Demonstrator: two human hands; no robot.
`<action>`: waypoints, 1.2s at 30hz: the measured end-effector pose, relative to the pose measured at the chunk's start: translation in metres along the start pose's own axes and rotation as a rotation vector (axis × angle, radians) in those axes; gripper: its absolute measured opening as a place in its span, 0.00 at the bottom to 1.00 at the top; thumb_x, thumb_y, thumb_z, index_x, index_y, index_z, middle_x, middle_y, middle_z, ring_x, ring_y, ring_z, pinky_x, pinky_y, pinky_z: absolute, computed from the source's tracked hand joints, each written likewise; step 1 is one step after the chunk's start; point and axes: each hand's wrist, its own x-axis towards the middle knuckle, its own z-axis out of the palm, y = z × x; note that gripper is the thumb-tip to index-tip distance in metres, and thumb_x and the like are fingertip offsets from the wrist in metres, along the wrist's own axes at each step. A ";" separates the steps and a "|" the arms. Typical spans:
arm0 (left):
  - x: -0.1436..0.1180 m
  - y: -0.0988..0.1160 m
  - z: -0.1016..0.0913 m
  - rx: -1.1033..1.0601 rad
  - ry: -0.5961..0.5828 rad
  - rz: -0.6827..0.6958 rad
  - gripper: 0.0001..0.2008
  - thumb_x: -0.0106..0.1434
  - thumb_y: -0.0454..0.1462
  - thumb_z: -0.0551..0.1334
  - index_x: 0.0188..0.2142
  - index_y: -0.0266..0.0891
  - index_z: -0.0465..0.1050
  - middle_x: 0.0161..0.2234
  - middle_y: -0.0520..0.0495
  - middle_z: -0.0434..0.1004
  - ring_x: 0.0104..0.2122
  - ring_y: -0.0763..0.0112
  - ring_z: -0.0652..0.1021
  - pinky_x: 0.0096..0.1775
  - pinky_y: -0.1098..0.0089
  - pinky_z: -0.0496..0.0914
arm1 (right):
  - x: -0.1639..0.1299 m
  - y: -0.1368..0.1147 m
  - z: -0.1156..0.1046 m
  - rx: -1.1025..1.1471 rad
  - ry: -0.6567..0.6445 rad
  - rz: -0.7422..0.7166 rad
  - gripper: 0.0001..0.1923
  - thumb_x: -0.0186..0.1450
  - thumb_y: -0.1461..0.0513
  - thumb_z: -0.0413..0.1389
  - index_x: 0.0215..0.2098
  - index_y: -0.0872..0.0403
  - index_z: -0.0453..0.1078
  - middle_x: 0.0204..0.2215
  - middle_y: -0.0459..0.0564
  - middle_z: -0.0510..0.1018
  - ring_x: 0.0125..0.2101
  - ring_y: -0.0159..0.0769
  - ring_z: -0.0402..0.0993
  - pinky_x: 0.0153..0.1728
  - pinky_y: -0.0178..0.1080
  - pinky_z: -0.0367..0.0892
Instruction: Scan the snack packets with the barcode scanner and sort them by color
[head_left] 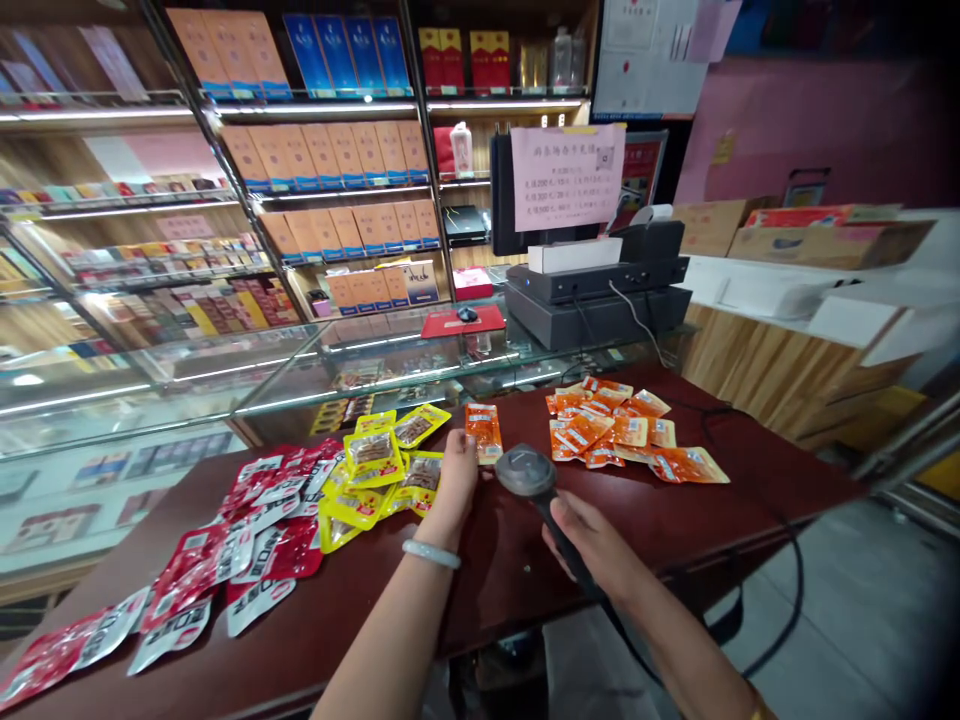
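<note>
Wrapped round the handle of a black barcode scanner [527, 472] is my right hand [594, 548], in the middle of the dark red table. My left hand [459, 468], with a pale bangle on its wrist, is closed on the lower left edge of an orange snack packet [484, 432]. The scanner's head is just right of that packet, apart from it. Left of my left hand lie several yellow snack packets [375, 455]. Farther left are red and silver packets [225, 545], overlapping. A pile of orange snack packets [611, 425] lies to the right.
Behind the table [375, 620] runs a glass display counter [375, 350]. A mouse [467, 314] on a red mat and a cash register [600, 285] stand there. The scanner's cable [796, 590] loops off the table's right side. Shelves of boxes [330, 150] line the back.
</note>
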 end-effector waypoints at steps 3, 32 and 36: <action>0.017 -0.001 0.006 0.013 0.025 -0.065 0.08 0.71 0.39 0.51 0.46 0.40 0.61 0.31 0.50 0.75 0.21 0.74 0.76 0.24 0.73 0.72 | 0.007 0.001 0.000 -0.002 0.031 0.004 0.30 0.60 0.35 0.55 0.36 0.52 0.65 0.19 0.38 0.66 0.15 0.24 0.57 0.16 0.28 0.55; 0.016 0.033 0.156 1.093 -0.239 0.425 0.27 0.55 0.47 0.70 0.48 0.33 0.69 0.49 0.30 0.76 0.52 0.49 0.75 0.50 0.62 0.67 | -0.030 0.013 -0.077 0.115 0.381 0.035 0.31 0.56 0.34 0.58 0.34 0.50 0.61 0.17 0.37 0.64 0.14 0.24 0.55 0.15 0.28 0.51; 0.019 0.028 0.134 0.936 -0.299 0.271 0.21 0.61 0.40 0.66 0.50 0.35 0.64 0.44 0.33 0.79 0.46 0.54 0.80 0.44 0.64 0.68 | -0.028 0.012 -0.077 0.118 0.360 0.041 0.31 0.57 0.34 0.58 0.36 0.50 0.62 0.18 0.38 0.65 0.14 0.24 0.56 0.15 0.28 0.52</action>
